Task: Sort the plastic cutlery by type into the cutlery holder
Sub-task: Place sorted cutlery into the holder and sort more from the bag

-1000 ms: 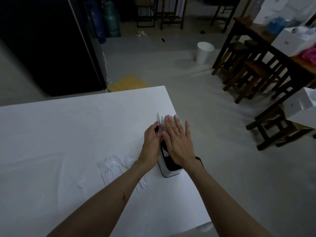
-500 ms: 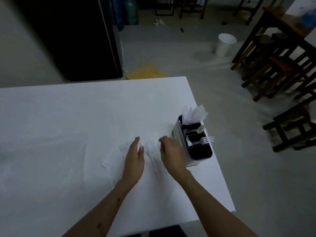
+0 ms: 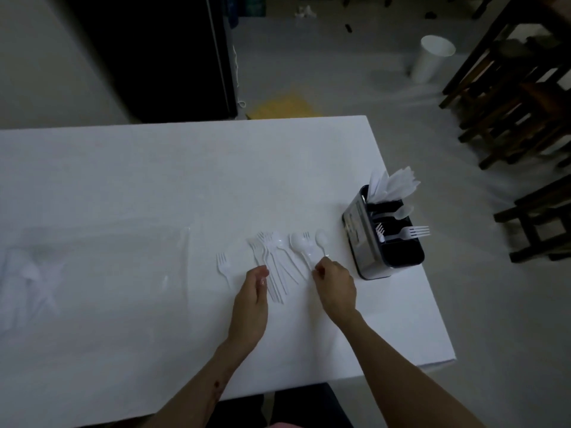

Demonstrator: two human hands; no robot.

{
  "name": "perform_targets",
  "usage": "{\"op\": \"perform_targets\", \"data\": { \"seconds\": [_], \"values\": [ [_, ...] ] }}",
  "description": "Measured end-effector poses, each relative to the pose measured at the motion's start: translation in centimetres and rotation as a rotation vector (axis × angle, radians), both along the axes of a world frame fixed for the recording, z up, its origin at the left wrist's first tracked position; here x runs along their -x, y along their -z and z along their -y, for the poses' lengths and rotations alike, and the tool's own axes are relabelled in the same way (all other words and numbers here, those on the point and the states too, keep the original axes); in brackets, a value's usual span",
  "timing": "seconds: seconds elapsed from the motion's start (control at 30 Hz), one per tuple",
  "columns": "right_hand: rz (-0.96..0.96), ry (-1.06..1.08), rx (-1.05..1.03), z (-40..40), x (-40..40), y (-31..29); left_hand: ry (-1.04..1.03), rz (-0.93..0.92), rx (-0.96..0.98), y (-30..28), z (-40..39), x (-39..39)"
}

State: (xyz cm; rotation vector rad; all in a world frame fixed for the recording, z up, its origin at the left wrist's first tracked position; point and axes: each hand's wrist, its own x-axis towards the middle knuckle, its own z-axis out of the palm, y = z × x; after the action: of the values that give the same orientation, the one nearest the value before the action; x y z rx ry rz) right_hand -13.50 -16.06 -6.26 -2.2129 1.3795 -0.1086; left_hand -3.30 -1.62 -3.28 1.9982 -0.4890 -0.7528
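Observation:
The cutlery holder (image 3: 358, 245), silver outside and black inside, stands near the table's right edge. Its far compartment holds white napkins (image 3: 397, 183), the one behind it a spoon (image 3: 403, 211), then forks (image 3: 412, 232); the nearest compartment looks empty. Loose white cutlery lies left of it: a bunch of forks (image 3: 267, 254), two spoons (image 3: 301, 245), a single spoon (image 3: 321, 238) and a lone fork (image 3: 223, 266). My right hand (image 3: 335, 287) pinches the single spoon's handle end. My left hand (image 3: 251, 301) is curled beside the fork handles; its grip is unclear.
A clear plastic sheet or bag (image 3: 102, 267) with white items lies on the white table (image 3: 154, 180) at the left. On the floor beyond stand a white bin (image 3: 432, 58), dark wooden stools (image 3: 509, 109) at the right and a black cabinet (image 3: 148, 57).
Both hands came off the holder and moved left and nearer, down to the loose cutlery. My view tilted down and the holder's contents are now uncovered.

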Motion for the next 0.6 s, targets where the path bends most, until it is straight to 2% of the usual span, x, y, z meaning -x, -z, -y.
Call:
{"op": "perform_targets", "data": {
  "seconds": [0.1,0.17,0.23,0.3,0.37,0.43,0.5,0.6],
  "values": [
    [0.054,0.071,0.043,-0.4,0.3,-0.5,0.028,-0.021,0.011,-0.1,0.1,0.0],
    [0.141,0.047,0.038,-0.8,0.5,-0.9,0.021,-0.064,0.022,0.0,0.6,-0.1],
    [0.207,-0.135,0.023,-1.2,0.8,-1.3,-0.01,-0.266,0.061,0.0,1.8,-0.3],
    [0.191,-0.329,0.031,-1.8,1.0,-1.8,-0.078,-0.527,0.091,-0.2,3.7,-0.7],
    [0.185,-0.392,0.013,-2.0,1.1,-1.9,-0.201,-0.728,0.12,-0.4,5.5,-1.0],
    [0.198,-0.292,-0.037,-1.8,1.4,-1.6,-0.335,-0.825,0.141,-0.7,6.5,-1.2],
    [0.207,-0.066,-0.026,-1.0,1.9,-0.8,-0.397,-0.865,0.155,-1.0,6.5,-1.3],
    [0.075,0.195,-0.054,0.6,2.5,0.3,-0.403,-0.906,0.181,-0.7,5.8,-1.1]
  ]
}}
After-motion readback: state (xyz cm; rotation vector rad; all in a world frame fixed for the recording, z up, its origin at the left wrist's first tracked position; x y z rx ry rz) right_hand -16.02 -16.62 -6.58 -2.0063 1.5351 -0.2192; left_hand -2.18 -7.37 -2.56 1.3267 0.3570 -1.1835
